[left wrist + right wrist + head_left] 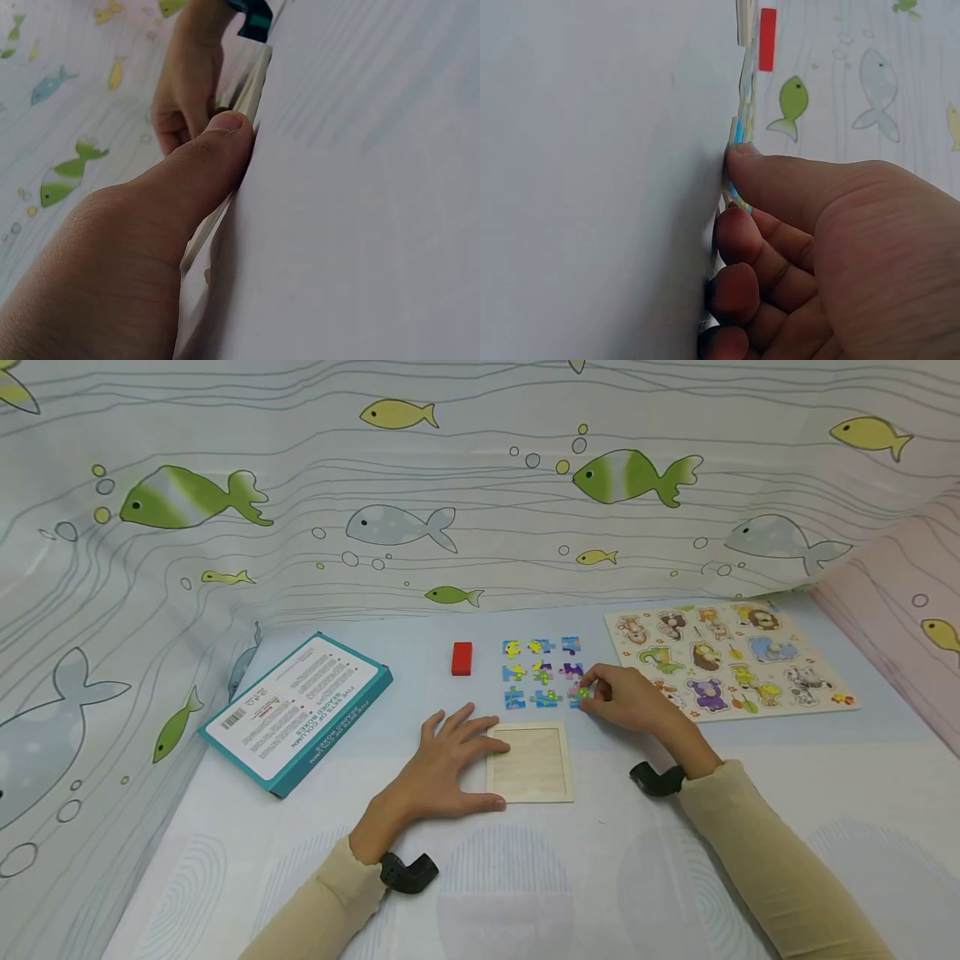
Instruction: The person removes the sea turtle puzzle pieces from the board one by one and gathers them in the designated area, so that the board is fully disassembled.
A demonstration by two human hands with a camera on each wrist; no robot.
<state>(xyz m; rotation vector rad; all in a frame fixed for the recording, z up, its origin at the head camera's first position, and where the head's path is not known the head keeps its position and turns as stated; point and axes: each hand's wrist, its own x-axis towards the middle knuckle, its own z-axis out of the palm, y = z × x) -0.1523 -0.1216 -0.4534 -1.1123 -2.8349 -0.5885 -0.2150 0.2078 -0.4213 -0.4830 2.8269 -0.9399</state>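
Colourful jigsaw pieces lie spaced out in three rows on the table. At the lower right of these rows, my right hand pinches a jigsaw piece between thumb and fingers. The right wrist view shows that piece edge-on under the thumb, low by the table surface. My left hand rests with fingers spread over the left side of a shallow square wooden tray. Its thumb touches the tray's near left corner, and in the left wrist view the thumb lies along the frame's edge.
A red block lies left of the jigsaw pieces. Farther left is a teal and white box. A wooden animal puzzle board lies at the right, close behind my right hand. A fish-printed sheet hangs behind the table.
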